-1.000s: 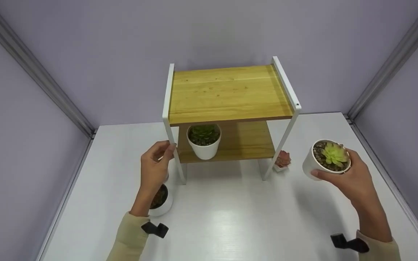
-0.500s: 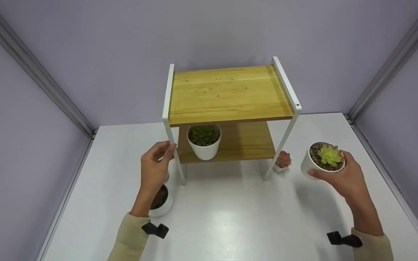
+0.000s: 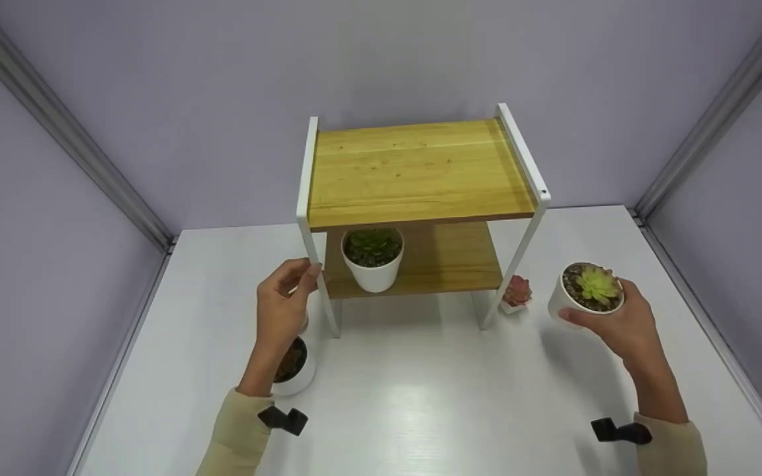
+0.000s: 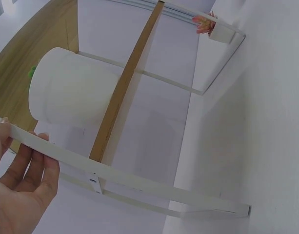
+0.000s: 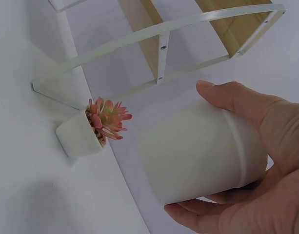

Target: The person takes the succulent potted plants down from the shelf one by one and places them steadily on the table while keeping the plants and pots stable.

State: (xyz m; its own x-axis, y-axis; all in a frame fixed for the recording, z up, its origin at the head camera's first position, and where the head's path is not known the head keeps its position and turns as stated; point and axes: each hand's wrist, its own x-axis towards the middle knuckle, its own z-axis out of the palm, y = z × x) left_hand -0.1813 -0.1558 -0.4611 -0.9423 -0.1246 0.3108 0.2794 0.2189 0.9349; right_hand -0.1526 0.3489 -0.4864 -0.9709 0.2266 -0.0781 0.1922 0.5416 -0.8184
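My right hand grips a white potted succulent with yellow-green leaves. It is held above the table right of the shelf, its shadow falling below; in the right wrist view the pot has thumb and fingers around its side. My left hand pinches the front left leg of the two-tier shelf, a white frame with wooden boards. The leg passes between thumb and fingers in the left wrist view. On the lower board stands another potted succulent, dark green, its top partly hidden by the upper board.
A small pink succulent in a white pot stands on the table by the shelf's right leg. Left of the shelf, a white pot is partly hidden behind my left wrist. Walls rise behind and at both sides of the table.
My right hand has moved a little left and slightly down in the view, carrying the potted succulent. My left hand stays on the shelf leg.
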